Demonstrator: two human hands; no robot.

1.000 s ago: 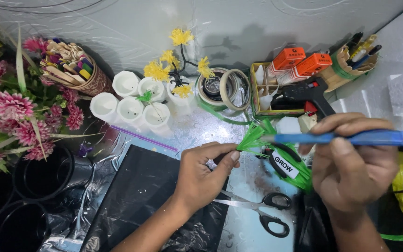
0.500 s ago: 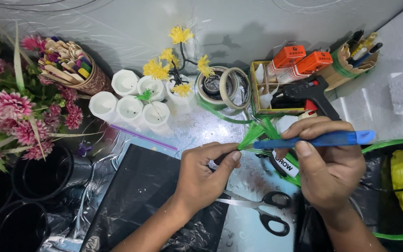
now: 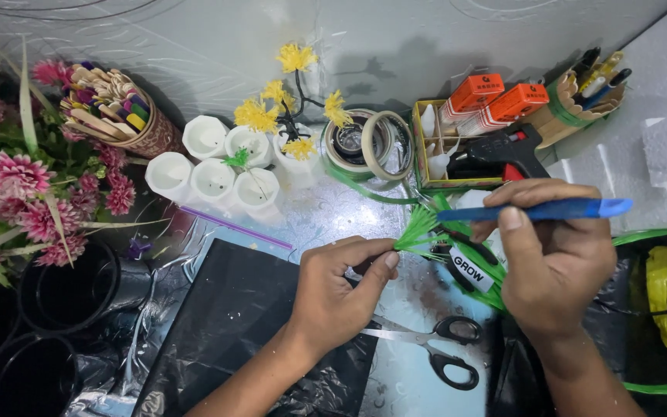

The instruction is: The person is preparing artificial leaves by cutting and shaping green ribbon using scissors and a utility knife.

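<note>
Fringing a green strip at a craft bench.
The left hand [image 3: 341, 289] pinches the green fringed strip [image 3: 418, 228] at its base, steadying it above the bench [image 3: 333, 216]; the right hand [image 3: 553, 262] grips a blue tool [image 3: 538, 210], tip against the fringe, scissors [image 3: 434, 347] nearby.

right hand [image 3: 553, 259] drawn leftward with blue tool [image 3: 534, 210], its tip now at green fringe [image 3: 418, 228]
</note>
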